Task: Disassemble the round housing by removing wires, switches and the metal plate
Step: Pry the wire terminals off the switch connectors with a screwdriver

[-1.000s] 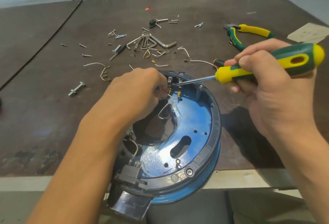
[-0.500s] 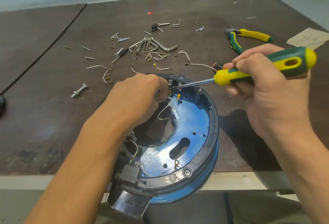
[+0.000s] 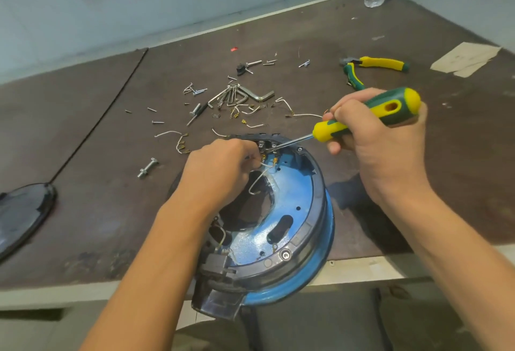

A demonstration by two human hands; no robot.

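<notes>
A dark brown worktable (image 3: pixel 83 183) with a pale front edge stands before a plain blue-grey wall (image 3: pixel 111 2).

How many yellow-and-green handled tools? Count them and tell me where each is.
2. The screwdriver is gripped in the right hand, its tip at the far rim of the round housing; the pliers lie on the table beyond that hand. No more show.

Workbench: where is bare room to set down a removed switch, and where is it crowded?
Bare: between the round black cover and the bolt; right of the right hand, nearer than the pliers. Crowded: around the hex keys behind the housing.
</notes>
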